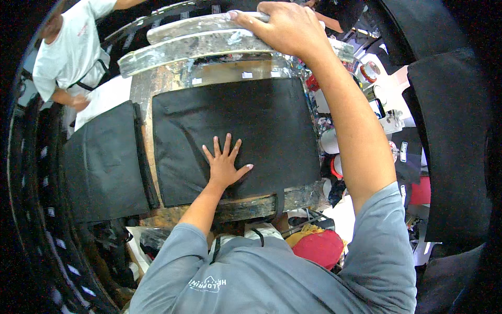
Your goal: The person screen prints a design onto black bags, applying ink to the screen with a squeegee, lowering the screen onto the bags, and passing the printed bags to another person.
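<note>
A black fabric bag (261, 120) lies flat on the worn, paint-marked work board (144, 83), with a narrow strap hanging over the near edge. Spread fingers and palm of my left hand (224, 168) rest on the bag's lower middle. Beyond it, a paint-stained wooden frame (183, 48) stands raised at the far side of the board. My right hand (290, 26) is closed over the frame's top bar, thumb on the near face; the fingertips behind the bar are partly hidden.
A stack of black fabric pieces (104, 162) lies to the left. Jars and cups (370, 71) crowd the table at right, near hanging black fabric (452, 146). A red round thing (318, 248) sits below the board. Another person (73, 57) stands far left.
</note>
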Action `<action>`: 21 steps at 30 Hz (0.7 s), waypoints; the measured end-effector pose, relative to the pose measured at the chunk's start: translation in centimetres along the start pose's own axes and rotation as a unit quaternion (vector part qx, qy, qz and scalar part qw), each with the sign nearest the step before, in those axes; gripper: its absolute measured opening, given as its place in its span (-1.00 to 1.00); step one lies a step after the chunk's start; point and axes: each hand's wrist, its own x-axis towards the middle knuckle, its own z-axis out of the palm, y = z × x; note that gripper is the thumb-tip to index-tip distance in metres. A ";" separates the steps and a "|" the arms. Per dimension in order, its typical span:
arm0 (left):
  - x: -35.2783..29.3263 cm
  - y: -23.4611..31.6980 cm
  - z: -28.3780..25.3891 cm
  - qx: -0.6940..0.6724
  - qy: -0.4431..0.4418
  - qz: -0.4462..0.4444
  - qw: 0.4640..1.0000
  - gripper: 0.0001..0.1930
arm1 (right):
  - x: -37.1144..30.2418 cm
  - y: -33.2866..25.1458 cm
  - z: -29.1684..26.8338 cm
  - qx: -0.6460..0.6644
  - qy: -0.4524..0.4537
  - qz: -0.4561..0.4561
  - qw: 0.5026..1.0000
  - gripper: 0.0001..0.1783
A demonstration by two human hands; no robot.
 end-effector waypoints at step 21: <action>-2.3 -2.9 -19.0 -0.772 0.173 0.014 0.612 0.23 | -6.2 1.0 5.6 -0.094 0.033 -0.088 0.991 -0.17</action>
